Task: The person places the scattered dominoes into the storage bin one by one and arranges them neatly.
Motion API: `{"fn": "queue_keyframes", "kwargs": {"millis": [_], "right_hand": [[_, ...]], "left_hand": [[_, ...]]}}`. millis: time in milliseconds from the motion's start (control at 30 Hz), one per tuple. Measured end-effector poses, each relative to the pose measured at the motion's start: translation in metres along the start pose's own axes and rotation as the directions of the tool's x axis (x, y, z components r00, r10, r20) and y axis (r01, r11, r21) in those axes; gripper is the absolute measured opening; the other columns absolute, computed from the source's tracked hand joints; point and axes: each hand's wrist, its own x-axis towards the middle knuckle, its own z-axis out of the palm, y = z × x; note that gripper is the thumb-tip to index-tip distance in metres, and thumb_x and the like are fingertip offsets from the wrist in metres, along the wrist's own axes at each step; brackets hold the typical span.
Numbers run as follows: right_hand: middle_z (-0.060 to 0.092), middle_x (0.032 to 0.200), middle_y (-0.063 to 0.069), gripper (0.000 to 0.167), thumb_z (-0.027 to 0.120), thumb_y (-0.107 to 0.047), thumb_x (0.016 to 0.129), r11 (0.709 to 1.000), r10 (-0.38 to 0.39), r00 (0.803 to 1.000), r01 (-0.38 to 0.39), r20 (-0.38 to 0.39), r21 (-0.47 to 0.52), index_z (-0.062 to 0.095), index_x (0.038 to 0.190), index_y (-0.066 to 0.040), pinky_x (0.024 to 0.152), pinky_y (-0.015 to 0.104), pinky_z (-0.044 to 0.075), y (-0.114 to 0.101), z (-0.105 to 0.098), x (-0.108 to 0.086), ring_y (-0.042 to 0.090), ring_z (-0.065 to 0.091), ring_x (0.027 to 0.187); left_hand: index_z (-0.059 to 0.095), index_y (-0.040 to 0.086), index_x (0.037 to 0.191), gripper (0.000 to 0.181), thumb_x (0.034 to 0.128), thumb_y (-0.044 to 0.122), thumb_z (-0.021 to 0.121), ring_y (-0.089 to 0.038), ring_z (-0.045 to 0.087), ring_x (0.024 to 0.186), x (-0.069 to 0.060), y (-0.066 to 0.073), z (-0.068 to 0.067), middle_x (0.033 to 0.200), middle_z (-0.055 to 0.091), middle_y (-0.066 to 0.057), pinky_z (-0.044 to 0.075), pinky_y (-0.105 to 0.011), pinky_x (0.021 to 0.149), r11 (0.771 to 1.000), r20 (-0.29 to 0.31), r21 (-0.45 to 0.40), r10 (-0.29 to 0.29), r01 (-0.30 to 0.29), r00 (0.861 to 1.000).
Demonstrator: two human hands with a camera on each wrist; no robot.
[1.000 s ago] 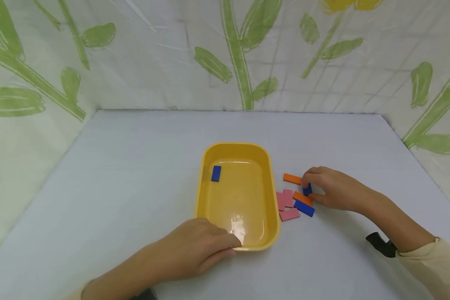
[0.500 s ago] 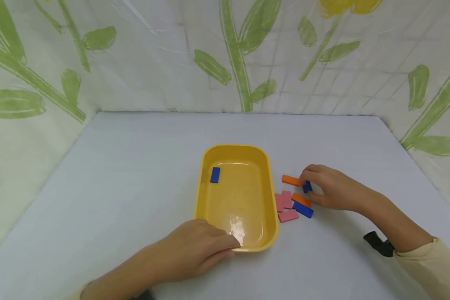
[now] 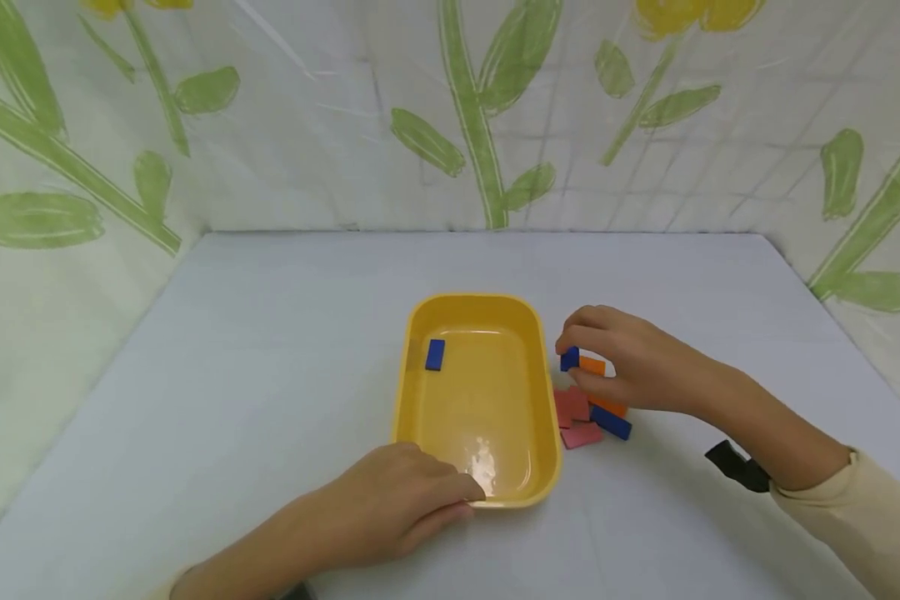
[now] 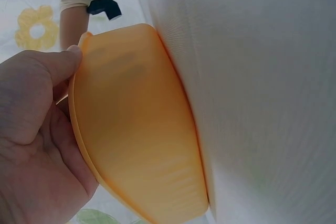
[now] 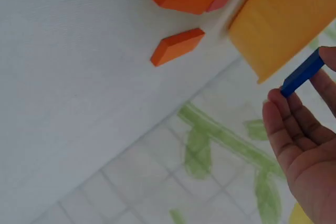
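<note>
Yellow tray (image 3: 480, 400): sitting flat on the pale worktop (image 3: 270, 358), long sides running away from the person.
Inside it: just the one blue tile (image 3: 435, 355), lying close to the left wall, toward the far end.
Left hand (image 3: 405, 496): on the tray's near edge, grip holding the rim; the left wrist view has the thumb tip right on it.
Right hand (image 3: 630, 358): raised just right of the tray, grip narrow, pinching a second blue tile (image 3: 569, 359) between thumb and fingertips.
That pinched piece: up off the worktop, near the tray wall but not touching it.
Pink tiles (image 3: 581, 435): three, bunched along the tray's right side.
Orange tiles (image 3: 592, 365): two, partly hidden by the right hand from above; the right wrist view shows one lying by itself.
Third blue tile (image 3: 611, 422): on the worktop, right by an orange one.
Backdrop (image 3: 292, 150): whitish sheet, green stems and leaves, yellow flowers.
Right sleeve (image 3: 862, 517): cream, with something black beside the wrist.
</note>
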Motion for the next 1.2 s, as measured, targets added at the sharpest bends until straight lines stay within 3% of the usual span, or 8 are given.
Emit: {"fn": "queue_keyframes", "kwargs": {"millis": [167, 300, 567, 900, 1033, 1200], "right_hand": [[0.063, 0.109, 0.000, 0.022, 0.075, -0.007, 0.082, 0.995, -0.099, 0.994, 0.098, -0.037, -0.007, 0.067, 0.102, -0.014, 0.078, 0.035, 0.055, -0.006, 0.002, 0.015, 0.018, 0.059, 0.099], [0.063, 0.109, 0.003, 0.022, 0.078, -0.009, 0.083, 0.991, -0.131, 0.991, 0.131, -0.026, -0.016, 0.067, 0.102, -0.012, 0.078, 0.034, 0.055, -0.009, 0.006, 0.025, 0.020, 0.059, 0.098], [0.062, 0.110, 0.007, 0.020, 0.081, -0.014, 0.086, 0.990, -0.110, 0.987, 0.118, 0.113, -0.072, 0.071, 0.103, -0.012, 0.081, 0.030, 0.053, -0.020, 0.015, 0.045, 0.020, 0.057, 0.098], [0.066, 0.101, 0.005, 0.014, 0.080, -0.019, 0.087, 0.984, -0.128, 0.954, 0.156, 0.271, -0.083, 0.075, 0.098, -0.013, 0.084, 0.032, 0.052, -0.025, 0.035, 0.072, 0.021, 0.058, 0.094], [0.066, 0.097, 0.004, 0.011, 0.080, -0.019, 0.087, 0.976, -0.157, 0.941, 0.194, 0.300, -0.098, 0.075, 0.094, -0.013, 0.082, 0.032, 0.051, -0.024, 0.045, 0.079, 0.020, 0.058, 0.089], [0.063, 0.091, 0.002, 0.009, 0.080, -0.018, 0.088, 0.978, -0.155, 0.938, 0.190, 0.309, -0.086, 0.073, 0.092, -0.013, 0.077, 0.030, 0.050, -0.021, 0.056, 0.087, 0.018, 0.055, 0.082]], "left_hand": [[0.065, 0.023, 0.110, 0.013, 0.1044, 0.028, 0.055, 0.002, 0.053, 0.074, 0.000, 0.000, 0.001, 0.083, 0.059, 0.017, 0.043, -0.017, 0.072, 1.000, 0.010, -0.010, -0.011, 0.011, 1.000], [0.065, 0.023, 0.109, 0.013, 0.1046, 0.028, 0.055, 0.002, 0.052, 0.073, 0.000, -0.001, 0.001, 0.082, 0.058, 0.018, 0.042, -0.016, 0.071, 1.000, 0.014, -0.009, -0.012, 0.012, 1.000], [0.066, 0.023, 0.108, 0.014, 0.1050, 0.029, 0.054, 0.003, 0.054, 0.075, 0.001, 0.000, 0.001, 0.085, 0.061, 0.018, 0.043, -0.017, 0.072, 1.000, 0.022, 0.008, -0.012, 0.012, 1.000], [0.066, 0.023, 0.105, 0.014, 0.1052, 0.029, 0.053, 0.003, 0.052, 0.073, 0.000, -0.001, 0.003, 0.085, 0.060, 0.018, 0.043, -0.016, 0.072, 1.000, -0.019, 0.018, 0.014, -0.014, 1.000], [0.066, 0.022, 0.105, 0.014, 0.1051, 0.029, 0.054, 0.003, 0.051, 0.072, 0.000, -0.001, 0.002, 0.083, 0.060, 0.018, 0.042, -0.015, 0.071, 1.000, -0.026, 0.017, 0.020, -0.020, 0.999], [0.066, 0.022, 0.105, 0.014, 0.1051, 0.029, 0.054, 0.003, 0.051, 0.072, 0.000, -0.001, 0.002, 0.084, 0.060, 0.018, 0.042, -0.015, 0.071, 0.999, -0.034, 0.023, 0.031, -0.031, 0.999]]}}
